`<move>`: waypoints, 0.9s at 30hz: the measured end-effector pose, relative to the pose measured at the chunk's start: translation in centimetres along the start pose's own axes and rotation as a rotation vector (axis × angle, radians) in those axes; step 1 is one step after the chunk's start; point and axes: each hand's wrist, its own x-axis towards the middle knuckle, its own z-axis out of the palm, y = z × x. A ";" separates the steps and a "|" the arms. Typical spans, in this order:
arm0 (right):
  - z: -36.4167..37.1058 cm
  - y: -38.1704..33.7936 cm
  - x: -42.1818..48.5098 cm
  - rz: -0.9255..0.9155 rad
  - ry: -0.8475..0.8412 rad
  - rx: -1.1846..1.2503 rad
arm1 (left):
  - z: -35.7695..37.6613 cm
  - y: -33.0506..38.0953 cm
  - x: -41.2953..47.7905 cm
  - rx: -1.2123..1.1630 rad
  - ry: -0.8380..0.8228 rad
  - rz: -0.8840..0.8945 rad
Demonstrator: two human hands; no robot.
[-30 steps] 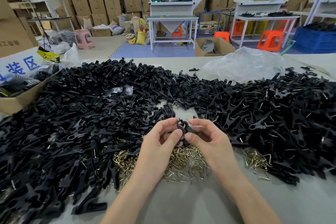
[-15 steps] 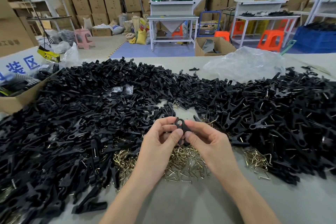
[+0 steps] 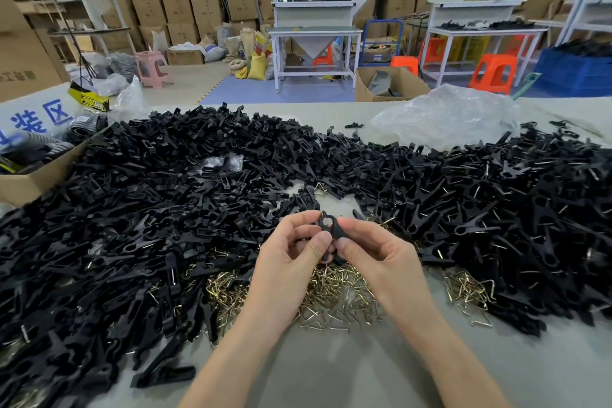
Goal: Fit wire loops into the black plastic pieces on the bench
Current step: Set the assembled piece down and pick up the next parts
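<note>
My left hand (image 3: pixel 291 255) and my right hand (image 3: pixel 374 252) meet over the bench and pinch one black plastic piece (image 3: pixel 329 225) between thumbs and fingers; its round holed end sticks up above my fingertips. Whether a wire loop sits in it is hidden by my fingers. Right below my hands lies a heap of brass-coloured wire loops (image 3: pixel 334 295). A smaller heap of loops (image 3: pixel 468 291) lies to the right. A big pile of black plastic pieces (image 3: pixel 149 209) covers the left of the bench, and another pile (image 3: pixel 516 209) covers the right.
An open cardboard box (image 3: pixel 36 175) stands at the bench's left edge. A crumpled clear plastic bag (image 3: pixel 443 116) lies at the back right. Bare grey bench top (image 3: pixel 331 371) shows between my forearms. Workstations, orange stools and stacked cartons stand beyond the bench.
The black piece has been turned between my fingers, so its holed end now stands upright above my fingertips. Both hands stay in the same place over the loops.
</note>
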 end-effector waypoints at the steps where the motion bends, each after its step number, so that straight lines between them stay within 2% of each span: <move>1: 0.0 0.0 0.0 0.002 0.001 0.004 | 0.0 0.0 0.0 0.003 -0.001 -0.001; 27: 0.1 0.2 0.0 0.010 0.015 0.029 | 0.0 -0.6 0.3 -0.074 -0.014 -0.029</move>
